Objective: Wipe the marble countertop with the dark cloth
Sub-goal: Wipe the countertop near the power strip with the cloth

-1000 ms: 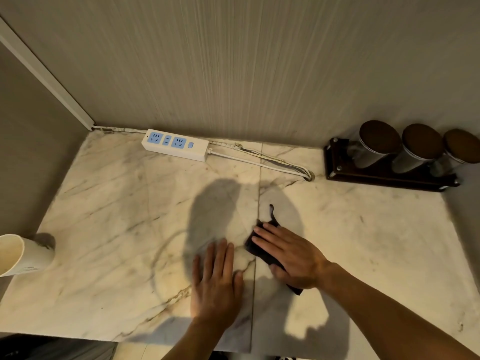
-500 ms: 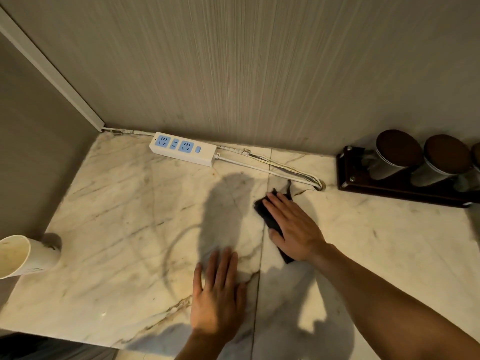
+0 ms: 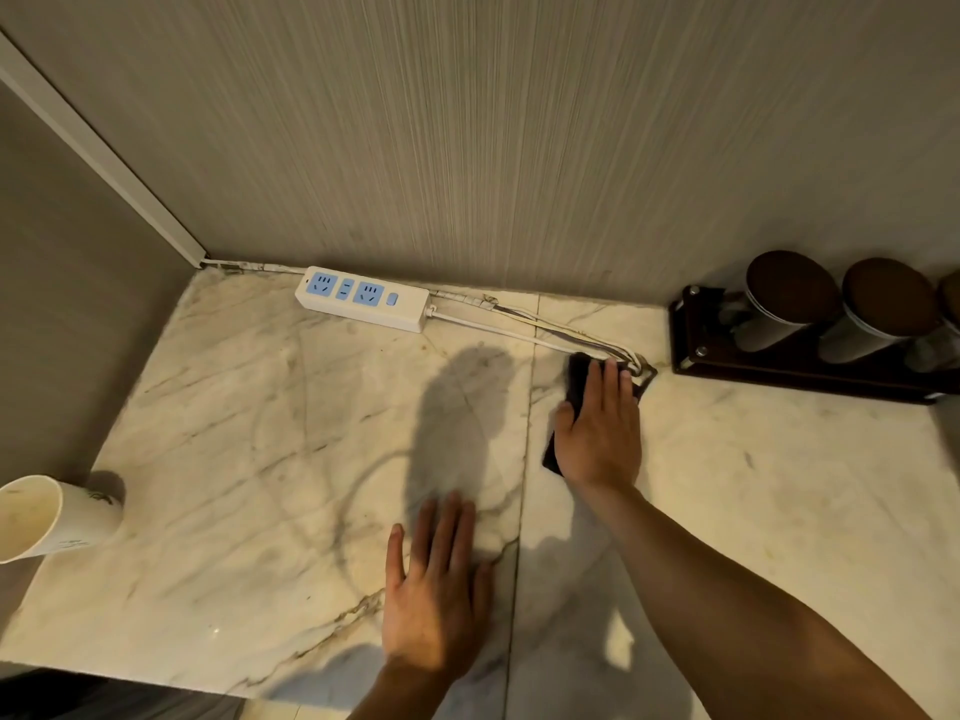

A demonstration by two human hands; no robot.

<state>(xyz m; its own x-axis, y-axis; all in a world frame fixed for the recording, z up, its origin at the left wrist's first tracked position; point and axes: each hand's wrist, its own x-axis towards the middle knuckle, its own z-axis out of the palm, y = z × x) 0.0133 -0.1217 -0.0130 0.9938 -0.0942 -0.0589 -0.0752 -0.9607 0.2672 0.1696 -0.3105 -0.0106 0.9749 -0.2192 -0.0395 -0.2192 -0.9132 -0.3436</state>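
Observation:
The marble countertop (image 3: 249, 439) is cream with grey veins and a seam running front to back. A dark cloth (image 3: 577, 377) lies flat near the back, right of the seam, touching the cable loop. My right hand (image 3: 600, 433) presses flat on the cloth with fingers extended, covering most of it. My left hand (image 3: 434, 589) rests palm down on the bare marble near the front edge, fingers slightly apart, holding nothing.
A white power strip (image 3: 363, 305) with blue sockets lies along the back wall, its cable (image 3: 498, 330) running right. A dark wooden rack (image 3: 779, 371) with brown-lidded canisters (image 3: 787, 298) stands at back right. A paper cup (image 3: 49, 517) sits at the left edge.
My right hand has slid the cloth away from me, from mid-counter up to the cable near the back wall. My left hand has stayed planted near the front edge.

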